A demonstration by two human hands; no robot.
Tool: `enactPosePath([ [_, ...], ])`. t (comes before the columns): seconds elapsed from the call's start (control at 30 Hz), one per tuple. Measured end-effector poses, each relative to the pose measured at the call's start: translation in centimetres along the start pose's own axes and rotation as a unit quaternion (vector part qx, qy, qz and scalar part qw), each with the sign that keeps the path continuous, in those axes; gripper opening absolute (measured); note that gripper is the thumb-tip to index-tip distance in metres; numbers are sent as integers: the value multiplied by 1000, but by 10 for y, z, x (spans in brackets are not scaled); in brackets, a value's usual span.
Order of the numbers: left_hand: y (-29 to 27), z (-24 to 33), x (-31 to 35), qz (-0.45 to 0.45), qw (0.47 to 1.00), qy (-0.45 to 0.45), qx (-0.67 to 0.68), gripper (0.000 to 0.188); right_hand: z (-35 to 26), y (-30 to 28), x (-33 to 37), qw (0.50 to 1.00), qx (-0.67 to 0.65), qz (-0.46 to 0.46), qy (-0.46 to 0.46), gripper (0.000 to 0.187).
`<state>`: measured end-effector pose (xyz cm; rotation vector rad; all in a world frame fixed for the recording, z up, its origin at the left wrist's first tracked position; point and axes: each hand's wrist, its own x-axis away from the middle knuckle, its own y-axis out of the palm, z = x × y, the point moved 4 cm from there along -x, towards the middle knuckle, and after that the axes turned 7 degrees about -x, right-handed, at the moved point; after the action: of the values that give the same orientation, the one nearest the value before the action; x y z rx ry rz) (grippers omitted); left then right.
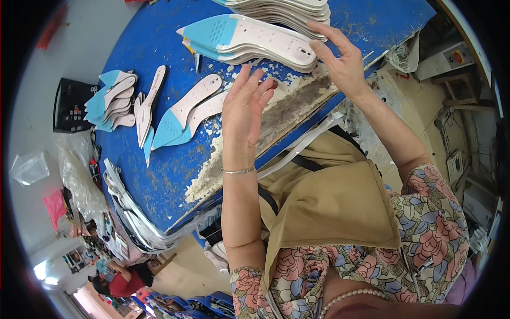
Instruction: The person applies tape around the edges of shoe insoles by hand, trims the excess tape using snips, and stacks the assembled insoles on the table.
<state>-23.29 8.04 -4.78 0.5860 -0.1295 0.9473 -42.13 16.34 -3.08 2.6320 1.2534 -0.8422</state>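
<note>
A neat stack of pointed shoe insoles (pixel 268 37), white with light-blue toe ends, lies on the blue table near the front edge. My right hand (pixel 342 61) is at the heel end of this stack, fingers apart, thumb tip by the top insole's heel. My left hand (pixel 243 109) is raised below the stack with its fingers stretched and slightly spread; I see nothing gripped in it. By its fingertips shows a small dark-red spot (pixel 274 84) that I cannot make out. Two overlapping insoles (pixel 186 109) lie left of my left hand, one partly hidden behind it.
The blue table (pixel 159 186) has a worn, flaking front edge. More insoles (pixel 111 101) lie in groups at the left, beside a black bag (pixel 74 106). Another insole stack (pixel 297 13) is at the far side. White strips (pixel 130 207) hang over the left edge. A person (pixel 125 282) is in the background.
</note>
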Motion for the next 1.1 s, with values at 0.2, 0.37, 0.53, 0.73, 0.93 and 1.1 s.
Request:
enactPosePath([
  [0.2, -29, 11, 39, -1, 999, 21, -48, 46, -48, 26, 19, 980, 140, -19, -142, 38],
  [0.37, -48, 2, 91, 37, 994, 1, -108, 36, -55, 41, 22, 945, 248, -103, -187, 41],
  [0.53, -75, -19, 153, 69, 990, -34, -118, 33, -57, 36, 1, 939, 273, -86, -190, 33],
  [0.73, -109, -59, 199, 76, 985, -122, -94, 30, -63, 39, -3, 936, 300, -64, -172, 31],
  [0.93, -161, -89, 230, 139, 973, -153, -101, 35, -59, 55, 12, 935, 304, -68, -172, 33],
  [1.1, -227, -114, 255, 220, 965, -124, -67, 25, -46, 82, 34, 931, 307, -80, -181, 34],
])
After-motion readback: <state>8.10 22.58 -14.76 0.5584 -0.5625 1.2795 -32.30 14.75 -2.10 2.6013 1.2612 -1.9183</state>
